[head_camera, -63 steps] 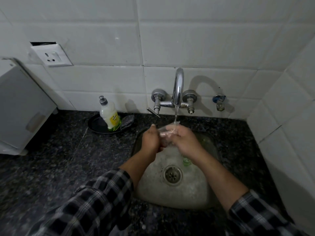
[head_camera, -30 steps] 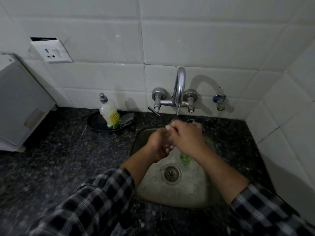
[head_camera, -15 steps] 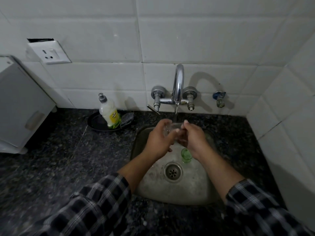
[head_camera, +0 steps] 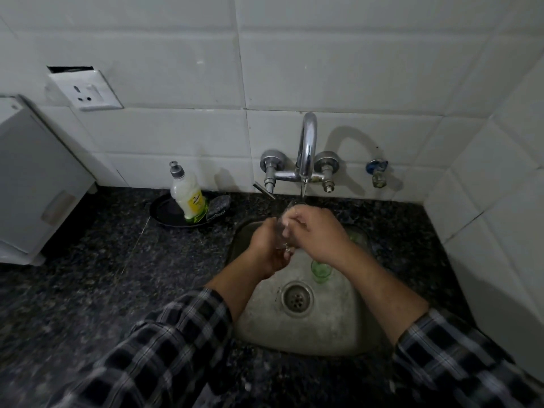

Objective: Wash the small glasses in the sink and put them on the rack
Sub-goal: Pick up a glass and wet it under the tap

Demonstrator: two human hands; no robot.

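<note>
Head view, frame centre: left hand [head_camera: 266, 250] and right hand [head_camera: 319, 234] both clasp small clear glass [head_camera: 282, 231], rim towards chrome tap [head_camera: 307, 148].

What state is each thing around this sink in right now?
Tap: running, thin stream.
Clear glass: held under the stream, between both hands.
Left hand: grips the clear glass.
Right hand: fingers curled over the clear glass.
Green glass: upright in the sink, beside the drain, no hand on it.
Sink: wet, drain unplugged.
Soap bottle: upright, capped, on a black tray.
</note>
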